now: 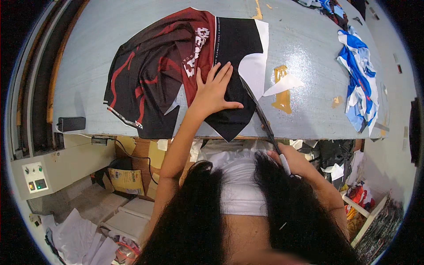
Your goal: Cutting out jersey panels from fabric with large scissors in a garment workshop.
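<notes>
My left hand (214, 90) lies flat with fingers spread on a black and dark red printed fabric piece (154, 75) backed with white paper, on a grey cutting table (304, 39). My right hand (289, 159) grips the handles of long scissors (258, 110) at the table's front edge. The blades run up along the fabric's right edge, just right of my left thumb. A loose white paper offcut (285, 85) lies right of the blades.
Blue and white fabric pieces (360, 84) are piled at the table's right end. A black adapter (71, 123) sits at the front left corner. Below are cardboard, white paper scraps and a control box (35, 176) with lit buttons.
</notes>
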`<action>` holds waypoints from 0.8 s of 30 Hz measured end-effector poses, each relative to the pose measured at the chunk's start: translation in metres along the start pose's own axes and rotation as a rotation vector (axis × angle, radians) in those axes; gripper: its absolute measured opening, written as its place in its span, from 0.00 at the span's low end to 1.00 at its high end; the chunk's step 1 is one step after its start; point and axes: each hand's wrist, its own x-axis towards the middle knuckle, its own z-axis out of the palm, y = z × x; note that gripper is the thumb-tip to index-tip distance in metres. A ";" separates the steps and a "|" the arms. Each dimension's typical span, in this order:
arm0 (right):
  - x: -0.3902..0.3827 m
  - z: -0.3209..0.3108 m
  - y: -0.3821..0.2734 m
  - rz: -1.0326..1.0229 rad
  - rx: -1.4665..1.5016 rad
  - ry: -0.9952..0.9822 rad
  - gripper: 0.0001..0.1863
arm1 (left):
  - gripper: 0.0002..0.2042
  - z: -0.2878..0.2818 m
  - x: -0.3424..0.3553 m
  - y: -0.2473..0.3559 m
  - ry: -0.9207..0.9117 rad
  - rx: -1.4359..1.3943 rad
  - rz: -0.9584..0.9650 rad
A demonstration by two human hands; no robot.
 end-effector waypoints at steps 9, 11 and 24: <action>-0.003 -0.006 0.001 0.053 0.036 -0.079 0.28 | 0.49 0.005 -0.010 0.015 0.032 0.004 -0.093; -0.002 -0.016 0.000 0.049 0.043 -0.108 0.29 | 0.46 -0.002 -0.005 0.011 -0.023 -0.038 -0.135; 0.016 -0.025 -0.023 -0.010 -0.060 -0.139 0.32 | 0.48 -0.016 0.046 -0.044 -0.145 0.088 0.191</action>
